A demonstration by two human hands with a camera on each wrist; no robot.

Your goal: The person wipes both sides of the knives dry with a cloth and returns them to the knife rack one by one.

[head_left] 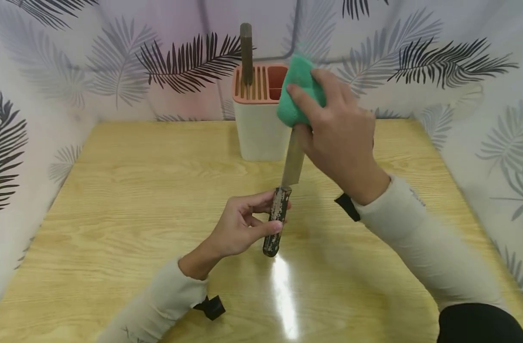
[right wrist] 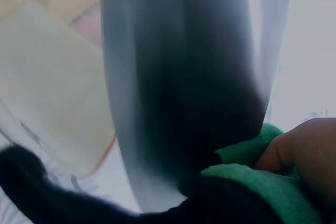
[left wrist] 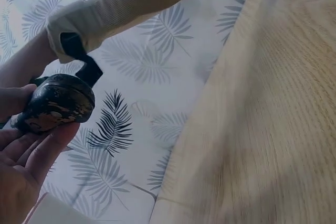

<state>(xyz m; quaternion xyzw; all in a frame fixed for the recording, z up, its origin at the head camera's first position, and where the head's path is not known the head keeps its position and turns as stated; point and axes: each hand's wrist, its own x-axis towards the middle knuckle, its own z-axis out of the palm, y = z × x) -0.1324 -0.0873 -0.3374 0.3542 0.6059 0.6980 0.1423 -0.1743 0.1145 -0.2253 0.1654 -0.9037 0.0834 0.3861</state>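
My left hand grips a kitchen knife by its worn, dark, speckled handle, blade pointing up and away from me. In my right hand is a folded green cloth, pinched around the upper part of the blade, whose tip it covers in the head view. The right wrist view shows the broad grey blade close up, with the green cloth at its edge. From the left wrist, the butt of the knife handle appears between thumb and fingers.
A white knife holder with an orange slotted top stands at the back of the wooden table, behind the blade. Another knife stands upright in its slots. Leaf-patterned sheeting surrounds the table at the back and sides.
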